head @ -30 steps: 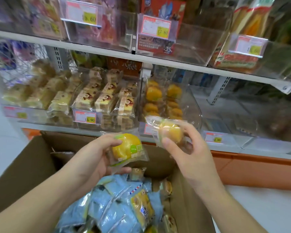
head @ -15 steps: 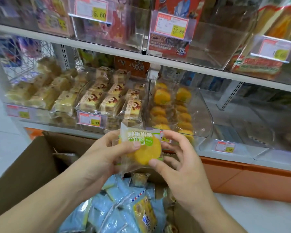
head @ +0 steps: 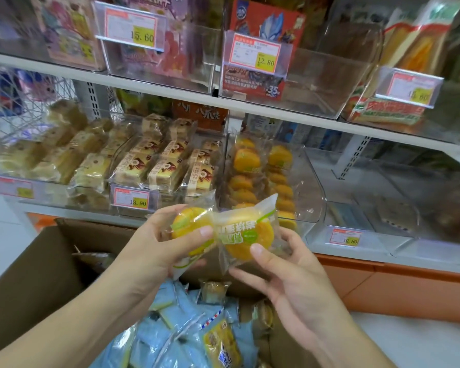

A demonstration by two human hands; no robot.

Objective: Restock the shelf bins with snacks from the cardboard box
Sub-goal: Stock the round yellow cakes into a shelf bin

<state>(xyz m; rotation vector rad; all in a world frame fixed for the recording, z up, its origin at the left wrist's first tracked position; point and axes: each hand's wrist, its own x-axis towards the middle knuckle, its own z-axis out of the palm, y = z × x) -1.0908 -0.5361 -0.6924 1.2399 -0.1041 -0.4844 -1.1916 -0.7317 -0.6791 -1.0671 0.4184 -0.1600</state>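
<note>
Two round orange-yellow cakes, each sealed in crinkly clear plastic with green and white print. The left hand [head: 154,248] grips one wrapped cake [head: 191,229], thumb pressed on its front, fingers curled behind. The right hand [head: 290,277] pinches the second cake [head: 246,235] with the thumb on the face and fingers spread under the wrapper edge. The two packs touch side by side, held up in front of the clear plastic shelf bin [head: 311,187], which already holds rows of the same orange cakes. Below sits the brown cardboard box [head: 37,274], open, full of glossy pale blue snack packets [head: 170,335] plus a few yellowish ones. The neighbouring bin has boxy cake slices [head: 160,166] in clear wrap.

Half a second back only one pack showed, shared between both hands; now they're split, one each. A second ago the packs were apart and the right one was nearer the bin.
</note>
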